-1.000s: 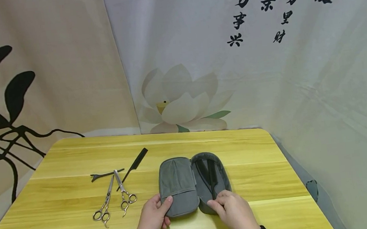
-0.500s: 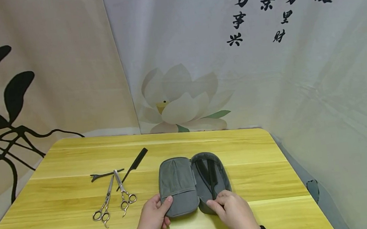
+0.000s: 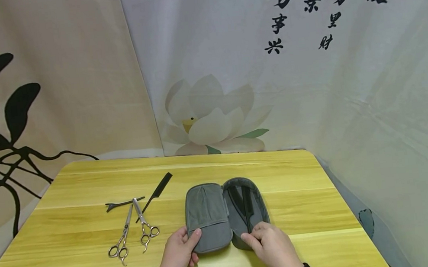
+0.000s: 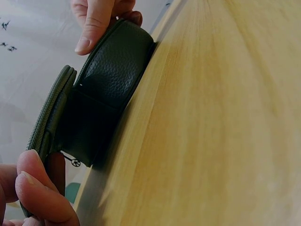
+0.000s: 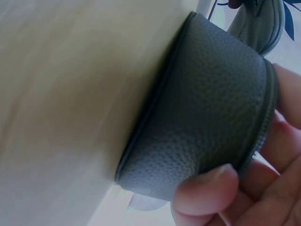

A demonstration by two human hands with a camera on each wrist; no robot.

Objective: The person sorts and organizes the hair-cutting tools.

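A grey zippered case lies unfolded, its flat pocketed half to the left and its deeper half to the right. My left hand pinches the flat half's lower left corner, thumb on top. At the near rim of the deeper half, my right hand grips with curled fingers; one fingertip presses the pebbled outer wall in the right wrist view. Inside that half lie a black comb and another long black piece. The comb's narrow handle runs down to my right fingers, which cover its end.
Left of the case lie two pairs of silver hairdressing scissors, a dark hair clip and a black handled comb. All rest on the yellow wooden table. A printed curtain hangs behind the table's far edge.
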